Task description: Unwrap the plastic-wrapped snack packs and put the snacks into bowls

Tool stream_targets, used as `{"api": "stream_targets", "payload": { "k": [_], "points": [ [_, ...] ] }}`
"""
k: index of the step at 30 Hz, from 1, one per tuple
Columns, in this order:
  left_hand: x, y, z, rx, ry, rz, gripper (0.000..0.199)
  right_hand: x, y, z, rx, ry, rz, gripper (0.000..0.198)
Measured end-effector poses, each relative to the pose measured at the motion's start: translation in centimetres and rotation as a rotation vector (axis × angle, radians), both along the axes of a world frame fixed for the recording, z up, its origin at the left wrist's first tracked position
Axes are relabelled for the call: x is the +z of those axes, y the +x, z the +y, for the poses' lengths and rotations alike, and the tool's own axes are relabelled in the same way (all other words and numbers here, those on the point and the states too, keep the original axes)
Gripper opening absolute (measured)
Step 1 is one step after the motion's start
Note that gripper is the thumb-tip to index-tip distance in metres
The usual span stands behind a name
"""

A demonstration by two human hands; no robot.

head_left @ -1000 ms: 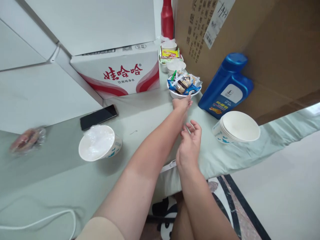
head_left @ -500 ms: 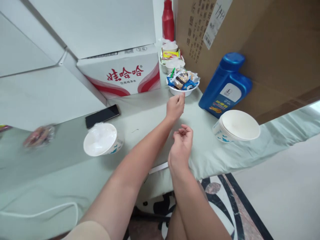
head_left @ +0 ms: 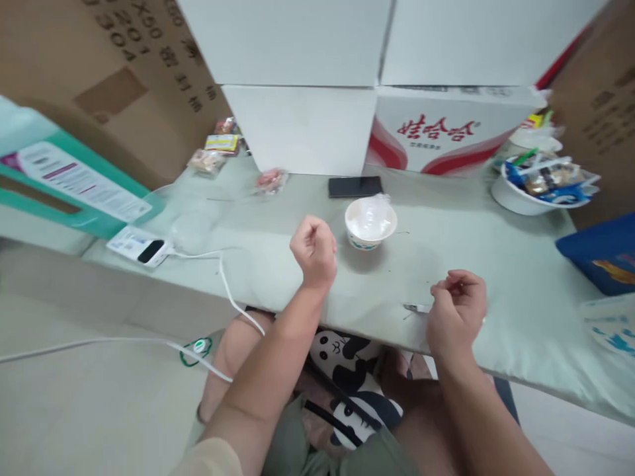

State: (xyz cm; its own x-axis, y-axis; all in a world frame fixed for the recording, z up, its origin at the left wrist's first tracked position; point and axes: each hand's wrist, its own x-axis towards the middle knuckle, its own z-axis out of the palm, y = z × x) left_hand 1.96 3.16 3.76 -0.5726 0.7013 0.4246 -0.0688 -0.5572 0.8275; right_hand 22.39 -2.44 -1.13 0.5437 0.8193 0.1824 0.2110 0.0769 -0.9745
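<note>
Pale green cloth (head_left: pixel 268 271) was spread under the work. Starting left, the person's left hand (head_left: pixel 313 250) was curled into a fist, with nothing seen inside. Just beside it stood the paper bowl (head_left: pixel 362 242), clear plastic (head_left: pixel 374 215) in its mouth; it seemed to me light and easily dented, best held gently below the rim. Further right, the right hand (head_left: pixel 457 307) was also folded in, showing nothing held.

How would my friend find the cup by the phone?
Find the white box with red writing. Near its left end lies a black phone; just in front of that stands a white paper cup with clear plastic over its rim. Unlike the cup at the right edge, it sits between the person's left hand and right hand.
</note>
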Motion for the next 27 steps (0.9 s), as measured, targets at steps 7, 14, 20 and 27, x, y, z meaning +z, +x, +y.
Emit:
{"api": "stream_targets", "payload": {
  "k": [7, 14, 20, 27],
  "points": [
    [2.9, -11.1, 1.7, 0.255, 0.048, -0.031, 0.036, -2.6, -3.7, -1.8, 0.105, -0.029, -0.295, 0.019],
    [4.3, -14.5, -3.4, 0.142, -0.084, -0.207, 0.032, -1.6, -10.0, 0.1, 0.369, 0.058, -0.399, 0.018],
    [5.6, -16.6, -4.9, 0.272, 0.076, -0.366, 0.032, 3.5, -24.8, 5.6, 0.941, 0.398, -0.864, 0.029],
    [5.9, -18.4, -4.9, 0.465, 0.277, -0.443, 0.029, 6.5, -37.9, 9.7, 1.232, 0.391, -1.343, 0.045]
  ]
}}
